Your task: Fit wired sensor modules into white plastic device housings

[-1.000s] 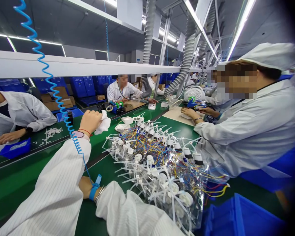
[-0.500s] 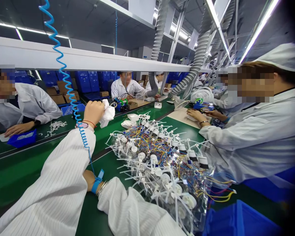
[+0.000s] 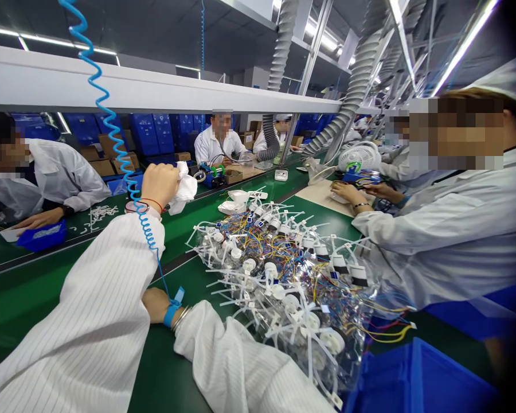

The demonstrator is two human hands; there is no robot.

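My left hand [image 3: 160,186] is raised over the green bench, its fingers closed around a crumpled white tissue or cloth [image 3: 184,190]. A coiled blue cord [image 3: 107,115] hangs in front of that wrist and runs down to the blue strap [image 3: 172,312] on my right wrist. Low by the bench, my right hand [image 3: 156,305] reaches left behind my left sleeve, which hides its fingers. To the right of both hands lies a large pile of wired parts [image 3: 279,258] with white ties, black-and-white cylinders and coloured wires on clear plastic.
White dish-like parts [image 3: 234,202] lie beyond the pile. A blue bin [image 3: 417,378] stands at the lower right. Co-workers in white coats sit at left, across and at right; the right one's hands [image 3: 348,194] are over a beige mat [image 3: 316,198]. A white fan [image 3: 360,156] stands behind.
My view has shifted slightly. My left hand has moved a little up and left, still gripping the white tissue or cloth. My right hand stays low behind the left sleeve.
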